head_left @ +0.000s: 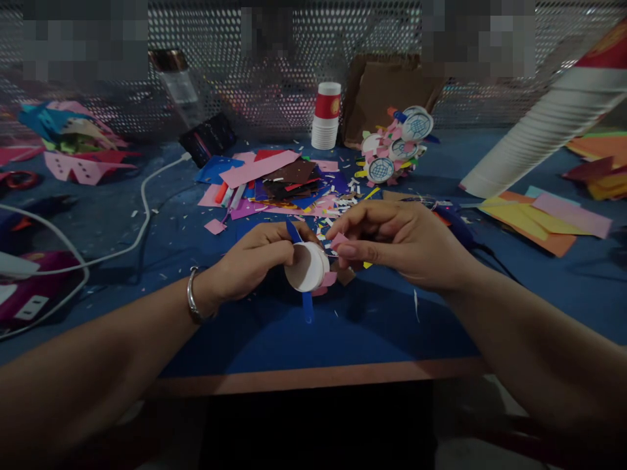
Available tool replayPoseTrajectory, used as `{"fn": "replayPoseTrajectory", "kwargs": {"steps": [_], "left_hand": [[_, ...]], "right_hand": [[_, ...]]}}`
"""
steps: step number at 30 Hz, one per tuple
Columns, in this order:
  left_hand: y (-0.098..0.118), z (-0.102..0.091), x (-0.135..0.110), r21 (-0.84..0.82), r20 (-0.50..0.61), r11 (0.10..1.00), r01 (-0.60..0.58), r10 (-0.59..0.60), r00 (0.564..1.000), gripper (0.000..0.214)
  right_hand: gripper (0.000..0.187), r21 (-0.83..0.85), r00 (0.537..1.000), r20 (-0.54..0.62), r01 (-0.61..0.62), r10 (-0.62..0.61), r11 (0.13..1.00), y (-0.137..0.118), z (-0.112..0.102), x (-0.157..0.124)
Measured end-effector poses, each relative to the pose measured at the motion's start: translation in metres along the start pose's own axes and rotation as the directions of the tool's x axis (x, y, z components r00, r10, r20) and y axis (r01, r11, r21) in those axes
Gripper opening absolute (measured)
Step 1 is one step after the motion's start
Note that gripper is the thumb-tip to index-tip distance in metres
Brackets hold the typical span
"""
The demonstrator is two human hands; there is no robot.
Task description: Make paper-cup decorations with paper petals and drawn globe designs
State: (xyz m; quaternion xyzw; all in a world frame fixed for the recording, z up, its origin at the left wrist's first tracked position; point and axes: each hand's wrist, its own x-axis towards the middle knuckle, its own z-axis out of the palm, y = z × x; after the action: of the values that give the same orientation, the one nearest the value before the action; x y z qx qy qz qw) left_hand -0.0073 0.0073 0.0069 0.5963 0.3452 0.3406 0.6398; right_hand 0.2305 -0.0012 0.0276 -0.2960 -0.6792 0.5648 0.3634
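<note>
My left hand [259, 254] grips a short white paper cup piece [304, 271], its round flat face turned towards me. A blue strip [307, 308] sticks out below the cup piece, and another blue end shows above it by my fingers. Small pink paper bits [329, 279] sit on its right side. Just to the right, my right hand [406, 238] pinches a small pink paper piece [338, 240] between thumb and forefinger, a little apart from the cup. Both hands are above the blue table [313, 356] near its front edge.
Coloured paper sheets [259, 170] and scraps lie beyond my hands. Behind them stand stacked cups [326, 117] and decorated cup pieces [392, 150]. A long cup stack [543, 117] leans at right, near a dark blue tool [455, 225]. At left are a white cable [144, 196] and a phone [208, 140].
</note>
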Motion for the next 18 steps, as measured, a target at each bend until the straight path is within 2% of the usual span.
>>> {"fn": "replayPoseTrajectory", "kwargs": {"steps": [8,14,18], "left_hand": [[0.0031,0.001,-0.0027,0.031,0.032,0.999,0.04,-0.041,0.999,0.019],[0.0061,0.0034,-0.0056,0.077,0.15,0.991,0.105,-0.116,0.982,0.01],[0.0083,0.0038,-0.0061,0.101,0.133,0.987,0.124,-0.137,0.982,0.014]], "right_hand": [[0.028,0.047,0.993,0.111,-0.048,0.042,0.998,-0.0011,-0.0006,-0.0009],[0.029,0.097,0.981,0.18,-0.088,0.069,0.991,-0.0016,0.0022,-0.0011],[0.03,0.063,0.97,0.221,-0.114,0.098,0.991,-0.0014,0.0013,-0.0004]]}}
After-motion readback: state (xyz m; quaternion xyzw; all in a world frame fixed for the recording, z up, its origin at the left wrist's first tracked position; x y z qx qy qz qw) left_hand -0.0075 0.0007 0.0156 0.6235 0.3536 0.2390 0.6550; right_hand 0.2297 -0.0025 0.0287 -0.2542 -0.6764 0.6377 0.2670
